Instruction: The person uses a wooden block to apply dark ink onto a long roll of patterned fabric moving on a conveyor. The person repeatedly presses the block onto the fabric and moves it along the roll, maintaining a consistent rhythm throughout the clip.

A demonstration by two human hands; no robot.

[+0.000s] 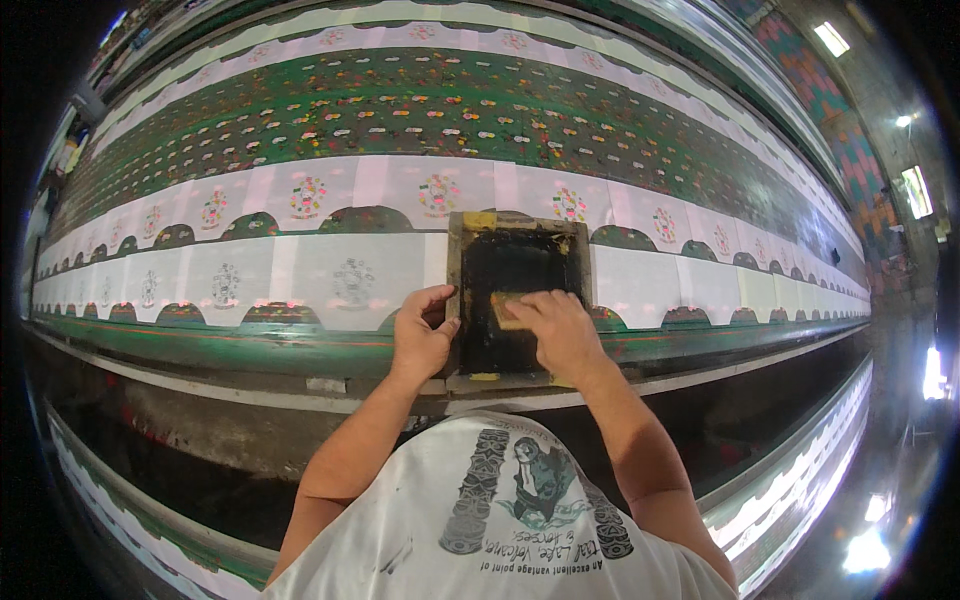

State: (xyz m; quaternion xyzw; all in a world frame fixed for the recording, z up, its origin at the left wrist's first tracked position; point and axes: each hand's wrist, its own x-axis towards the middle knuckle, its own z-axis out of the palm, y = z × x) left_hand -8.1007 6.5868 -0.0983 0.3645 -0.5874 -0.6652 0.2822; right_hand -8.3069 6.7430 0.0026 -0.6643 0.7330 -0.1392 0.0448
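A screen-printing frame with a wooden rim lies over the row of white fabric pieces on the long table. Its mesh is black with ink. My left hand grips the frame's left side, thumb and fingers curled at the edge. Inside the frame, my right hand is closed on a small tan squeegee, which rests on the inked mesh. The fabric under the frame is hidden. Left of it lies a fabric piece with a grey print.
Beyond the near row runs another row of fabric with colourful prints. Further off, the green table surface carries several rows of colour marks. The table's pale front rail runs before me. Another fabric-covered table stands at lower right.
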